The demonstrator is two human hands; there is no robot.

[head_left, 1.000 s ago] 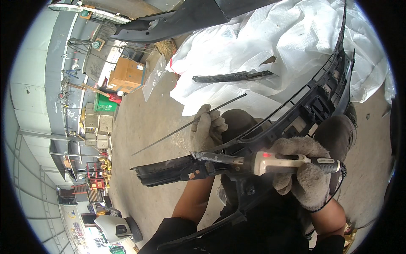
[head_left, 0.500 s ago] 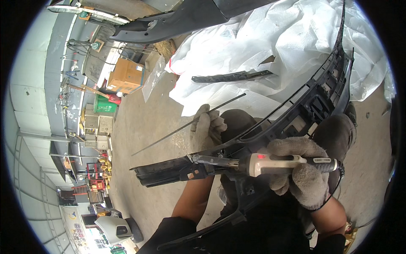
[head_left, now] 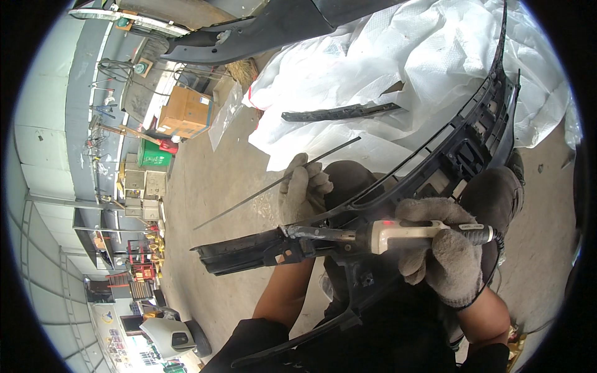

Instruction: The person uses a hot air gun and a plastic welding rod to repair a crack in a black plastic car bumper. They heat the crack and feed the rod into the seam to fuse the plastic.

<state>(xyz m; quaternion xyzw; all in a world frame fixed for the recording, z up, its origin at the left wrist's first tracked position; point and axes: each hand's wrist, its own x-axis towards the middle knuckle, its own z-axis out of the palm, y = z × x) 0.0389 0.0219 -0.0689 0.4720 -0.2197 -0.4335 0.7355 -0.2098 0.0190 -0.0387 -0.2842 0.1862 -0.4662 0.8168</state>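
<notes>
My left hand [head_left: 300, 194], in a grey knit glove, pinches a long thin dark plastic rod [head_left: 242, 200] that slants up to the right. Gloved likewise, my right hand [head_left: 454, 264] wraps round the handle of a soldering iron [head_left: 388, 235], cream with a dark end, a small red light and a cable. Its flat metal tip points left and lies over the black plastic car bumper piece [head_left: 239, 250], near a bracket-like part with holes. Whether the tip presses on the plastic I cannot tell. The long, curved piece rests across my legs, and my left forearm passes beneath it.
Crumpled white sheeting [head_left: 373, 68] covers the floor ahead, with a loose black strip [head_left: 342, 112] on it. A large dark panel [head_left: 267, 31] spans the top. Along the left stand a cardboard box [head_left: 185, 110], a green bin [head_left: 152, 153] and a pale car part [head_left: 168, 336].
The soldering iron has tilted slightly and its handle has shifted a little upward with my right hand. My left hand and the rod look unmoved.
</notes>
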